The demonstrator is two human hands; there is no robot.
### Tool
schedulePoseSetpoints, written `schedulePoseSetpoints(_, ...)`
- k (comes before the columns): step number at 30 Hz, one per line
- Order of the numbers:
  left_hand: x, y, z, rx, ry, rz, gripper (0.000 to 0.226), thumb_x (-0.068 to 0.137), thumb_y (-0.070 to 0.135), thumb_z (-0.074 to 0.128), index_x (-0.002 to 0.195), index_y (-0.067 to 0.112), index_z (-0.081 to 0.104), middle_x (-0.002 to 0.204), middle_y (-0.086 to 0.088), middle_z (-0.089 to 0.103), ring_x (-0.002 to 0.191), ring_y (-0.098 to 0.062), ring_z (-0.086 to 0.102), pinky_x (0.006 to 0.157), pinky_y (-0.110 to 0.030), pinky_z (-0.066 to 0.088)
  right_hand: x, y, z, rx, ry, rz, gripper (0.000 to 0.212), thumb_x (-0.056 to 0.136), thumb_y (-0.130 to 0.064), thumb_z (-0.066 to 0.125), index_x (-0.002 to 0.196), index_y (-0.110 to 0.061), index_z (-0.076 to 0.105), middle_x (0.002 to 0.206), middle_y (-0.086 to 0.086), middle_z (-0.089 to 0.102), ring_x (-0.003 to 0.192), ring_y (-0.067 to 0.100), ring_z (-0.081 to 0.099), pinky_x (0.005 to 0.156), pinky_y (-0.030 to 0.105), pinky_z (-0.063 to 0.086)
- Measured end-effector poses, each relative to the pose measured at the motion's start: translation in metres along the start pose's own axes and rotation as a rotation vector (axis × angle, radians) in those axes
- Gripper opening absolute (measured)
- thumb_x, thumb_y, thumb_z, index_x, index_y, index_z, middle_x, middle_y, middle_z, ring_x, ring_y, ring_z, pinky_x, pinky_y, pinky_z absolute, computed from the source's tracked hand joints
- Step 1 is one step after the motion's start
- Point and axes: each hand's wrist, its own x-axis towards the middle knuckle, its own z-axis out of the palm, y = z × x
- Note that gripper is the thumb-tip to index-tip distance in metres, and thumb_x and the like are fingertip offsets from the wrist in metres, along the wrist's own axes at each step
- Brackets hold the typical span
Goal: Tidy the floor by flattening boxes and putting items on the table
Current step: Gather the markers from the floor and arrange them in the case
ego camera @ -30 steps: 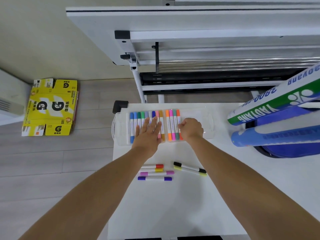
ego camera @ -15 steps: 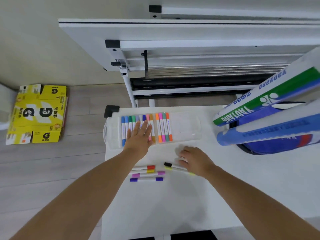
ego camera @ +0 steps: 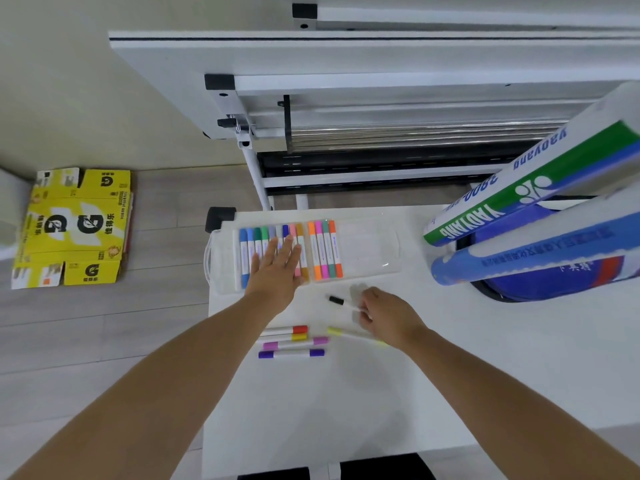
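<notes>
Bench: the white bench (ego camera: 346, 410) is carrying a case, several markers and, at its right edge, a bag with tubes.
Case: the clear case (ego camera: 370, 252) is lying along the far edge and reaching the far left corner, with its handle facing the left edge.
In the case: the markers (ego camera: 325, 252) are lying side by side in two groups. The bigger group, toward the left, is showing blues, greens, pink and ochre. Just beside it on the right, four are lying in orange, pink, green and orange.
Left hand: the left hand (ego camera: 277, 271) is lying flat on the bigger group, fingers straight and released, grasping nothing.
Right hand: the right hand (ego camera: 388, 317) is hanging over the bench just near of the case. Its fingers are curling round the white barrel of the black marker (ego camera: 341, 302), whose cap is pointing left. The fingertips are blurring.
Yellow marker: the yellow marker (ego camera: 337, 331) is lying on the bench, its right part running under the right hand.
Loose markers: the loose markers (ego camera: 291, 341), in red, yellow, pink and violet, are lying in close rows near the bench's middle, beside the left wrist.
Tubes: the tubes (ego camera: 519, 199), one green and white and one blue, are sticking out of a dark blue bag (ego camera: 554, 289).
Box: the flattened yellow box (ego camera: 72, 226) is lying on the floor (ego camera: 104, 323) by the wall, well apart from the bench's left edge.
</notes>
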Motion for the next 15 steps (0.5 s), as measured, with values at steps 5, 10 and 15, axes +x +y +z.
schedulePoseSetpoints(5, 0.000, 0.001, 0.000, -0.006, 0.011, -0.002, 0.070, 0.105, 0.045, 0.027, 0.153, 0.025, -0.019, 0.160, 0.001, -0.028, 0.145, -0.026, -0.027, 0.120, -0.053, 0.000, 0.039, -0.012, -0.031, 0.434, 0.130, 0.328, 0.015, 0.093, -0.021, 0.058, 0.107, -0.017, 0.055, 0.087, 0.000, 0.063, 0.079, 0.018, 0.059, 0.068, 0.025, 0.042)
schedulePoseSetpoints(10, 0.001, 0.001, 0.000, -0.011, 0.013, -0.007, 0.068, 0.105, 0.045, 0.025, 0.153, 0.025, -0.019, 0.159, 0.002, -0.029, 0.145, -0.026, -0.028, 0.121, -0.053, 0.001, 0.087, -0.024, -0.047, 0.516, 0.156, 0.473, 0.014, 0.089, -0.023, 0.064, 0.087, -0.009, 0.065, 0.082, 0.002, 0.064, 0.074, 0.018, 0.059, 0.054, 0.019, 0.039)
schedulePoseSetpoints(15, 0.002, 0.001, 0.005, -0.023, 0.042, -0.004, 0.069, 0.106, 0.044, 0.028, 0.154, 0.026, -0.018, 0.159, 0.002, -0.029, 0.144, -0.026, -0.029, 0.120, -0.054, 0.002, 0.112, -0.029, -0.046, 0.501, 0.133, 0.523, 0.022, 0.090, -0.028, 0.063, 0.074, -0.015, 0.055, 0.073, 0.001, 0.058, 0.069, 0.018, 0.058, 0.050, 0.023, 0.037)
